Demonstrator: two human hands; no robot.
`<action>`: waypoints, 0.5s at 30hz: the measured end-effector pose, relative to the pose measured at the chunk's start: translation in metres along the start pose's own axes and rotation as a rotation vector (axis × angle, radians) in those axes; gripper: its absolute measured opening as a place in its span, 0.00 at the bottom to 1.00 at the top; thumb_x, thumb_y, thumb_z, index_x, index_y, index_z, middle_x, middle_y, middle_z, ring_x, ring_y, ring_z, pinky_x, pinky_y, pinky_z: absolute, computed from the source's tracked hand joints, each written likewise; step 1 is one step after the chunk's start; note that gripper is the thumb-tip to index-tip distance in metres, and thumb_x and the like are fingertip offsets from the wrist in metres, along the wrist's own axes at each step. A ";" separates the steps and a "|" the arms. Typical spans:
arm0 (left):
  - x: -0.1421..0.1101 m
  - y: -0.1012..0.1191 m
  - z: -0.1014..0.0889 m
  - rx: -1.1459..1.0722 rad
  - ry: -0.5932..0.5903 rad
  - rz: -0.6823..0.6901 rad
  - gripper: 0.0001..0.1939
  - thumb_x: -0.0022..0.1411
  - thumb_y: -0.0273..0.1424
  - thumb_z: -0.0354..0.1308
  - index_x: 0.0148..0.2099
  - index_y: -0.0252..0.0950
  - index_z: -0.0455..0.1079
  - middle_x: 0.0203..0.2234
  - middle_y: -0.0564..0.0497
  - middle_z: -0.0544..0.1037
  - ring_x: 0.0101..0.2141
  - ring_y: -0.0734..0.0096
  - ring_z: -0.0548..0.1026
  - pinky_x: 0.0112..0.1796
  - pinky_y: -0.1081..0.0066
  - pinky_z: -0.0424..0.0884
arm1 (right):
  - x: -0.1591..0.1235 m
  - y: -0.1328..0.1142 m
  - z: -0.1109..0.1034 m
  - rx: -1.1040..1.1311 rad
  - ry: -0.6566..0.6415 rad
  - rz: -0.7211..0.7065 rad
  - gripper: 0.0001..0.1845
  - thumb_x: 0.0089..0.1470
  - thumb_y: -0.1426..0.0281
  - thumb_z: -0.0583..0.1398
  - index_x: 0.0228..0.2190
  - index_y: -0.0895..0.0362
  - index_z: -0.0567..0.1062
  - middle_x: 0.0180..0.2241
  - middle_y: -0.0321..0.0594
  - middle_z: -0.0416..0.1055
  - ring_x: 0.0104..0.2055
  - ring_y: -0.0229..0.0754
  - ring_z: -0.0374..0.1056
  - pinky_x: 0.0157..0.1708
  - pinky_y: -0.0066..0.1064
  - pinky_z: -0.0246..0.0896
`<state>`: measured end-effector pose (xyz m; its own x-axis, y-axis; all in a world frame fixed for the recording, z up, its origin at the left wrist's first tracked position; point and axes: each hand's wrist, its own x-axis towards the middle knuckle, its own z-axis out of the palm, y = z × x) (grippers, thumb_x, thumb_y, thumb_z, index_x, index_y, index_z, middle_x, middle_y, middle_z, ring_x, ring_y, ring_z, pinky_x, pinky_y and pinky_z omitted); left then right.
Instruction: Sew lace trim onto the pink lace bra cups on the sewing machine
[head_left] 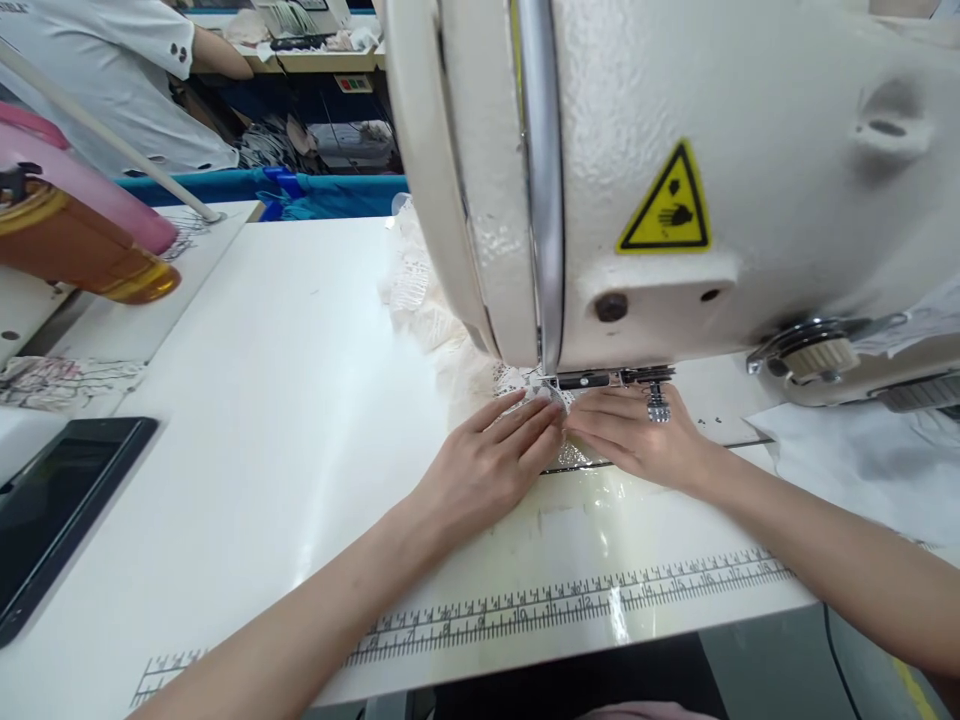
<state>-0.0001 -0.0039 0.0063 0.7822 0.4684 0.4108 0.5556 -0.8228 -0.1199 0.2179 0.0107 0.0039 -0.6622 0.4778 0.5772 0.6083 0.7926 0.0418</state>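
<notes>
Cream lace fabric [431, 310] lies bunched behind and under the head of a white sewing machine [637, 110], with its patterned edge running to the needle area. My left hand [499, 455] rests on the lace just left of the presser foot [551, 381], palm down and fingers stretched out. On the other side, my right hand [637, 430] lies flat with its fingers pointing left, close to the left fingertips. Between the two hands a strip of lace shows at the needle plate. The right fingertips partly cover the fabric, and a ridged silver piece [658, 403] shows at the right knuckles.
A ruler strip [525, 615] runs along the front edge of the white table [300, 400]. At left are a dark phone [71, 500], an amber bottle [90, 245] and a pink bottle [97, 170]. White cloth [862, 470] lies at right. Another person [97, 80] is beyond.
</notes>
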 end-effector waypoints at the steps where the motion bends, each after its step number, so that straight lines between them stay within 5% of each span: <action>1: 0.000 0.000 0.000 -0.001 0.007 -0.003 0.12 0.67 0.25 0.49 0.48 0.29 0.71 0.49 0.45 0.76 0.51 0.63 0.74 0.54 0.62 0.70 | 0.000 0.000 0.002 0.051 -0.019 -0.010 0.09 0.62 0.73 0.55 0.34 0.54 0.76 0.31 0.30 0.77 0.30 0.33 0.69 0.28 0.30 0.58; 6: -0.001 -0.003 -0.001 -0.019 0.003 -0.057 0.12 0.67 0.27 0.49 0.46 0.29 0.71 0.47 0.43 0.77 0.49 0.63 0.75 0.53 0.62 0.71 | -0.004 -0.003 0.013 0.229 -0.080 -0.011 0.12 0.61 0.76 0.53 0.34 0.55 0.76 0.35 0.33 0.77 0.40 0.35 0.71 0.39 0.30 0.65; 15: 0.000 -0.006 0.000 -0.029 -0.028 -0.135 0.10 0.66 0.25 0.48 0.42 0.31 0.71 0.47 0.45 0.78 0.48 0.64 0.76 0.54 0.62 0.70 | -0.001 -0.005 0.015 0.259 -0.175 0.071 0.14 0.61 0.78 0.54 0.37 0.53 0.77 0.37 0.35 0.77 0.43 0.37 0.70 0.44 0.32 0.65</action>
<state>-0.0035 0.0005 0.0068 0.7090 0.5836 0.3958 0.6481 -0.7606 -0.0395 0.2091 0.0118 -0.0097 -0.7012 0.5752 0.4212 0.5388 0.8145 -0.2151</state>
